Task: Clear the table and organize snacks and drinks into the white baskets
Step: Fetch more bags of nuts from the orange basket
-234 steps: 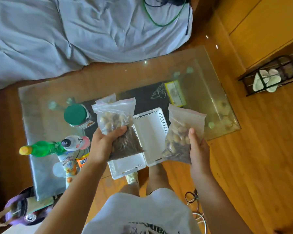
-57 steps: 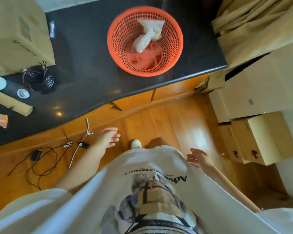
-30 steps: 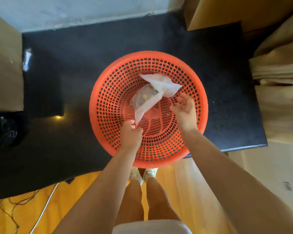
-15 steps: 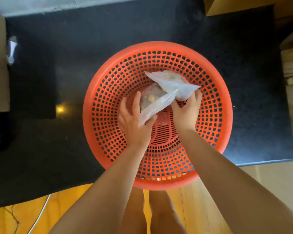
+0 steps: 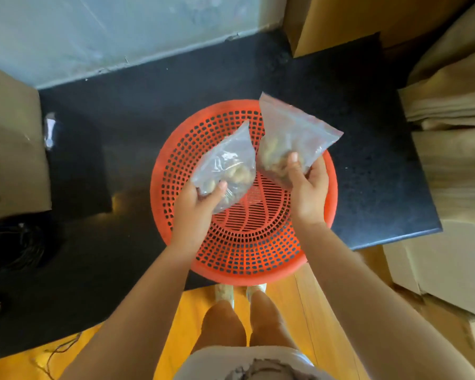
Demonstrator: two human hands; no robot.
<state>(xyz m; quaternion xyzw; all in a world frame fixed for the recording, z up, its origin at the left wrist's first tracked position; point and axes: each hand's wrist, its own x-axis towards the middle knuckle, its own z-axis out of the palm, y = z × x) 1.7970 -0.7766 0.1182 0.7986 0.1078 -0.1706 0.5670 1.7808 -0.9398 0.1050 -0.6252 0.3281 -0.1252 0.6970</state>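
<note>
Two clear zip bags of nuts are held above a round orange basket (image 5: 247,259) that stands on a black counter (image 5: 121,111). My left hand (image 5: 200,207) grips the left bag (image 5: 228,163) from below, thumb on its front. My right hand (image 5: 305,187) grips the right bag (image 5: 288,138), which stands taller with its top corner tilted right. The two bags touch at their inner edges. The basket's bottom under them holds nothing else. No white basket is in view.
Cardboard boxes stand at the left (image 5: 11,149), back right (image 5: 340,20) and right (image 5: 455,171) of the counter. A coil of black cable (image 5: 17,248) lies at the counter's left. The basket overhangs the counter's front edge above the wooden floor (image 5: 203,319).
Both hands reached into the orange basket, each closed on a bag, and have lifted the two bags up and apart, out of the basket.
</note>
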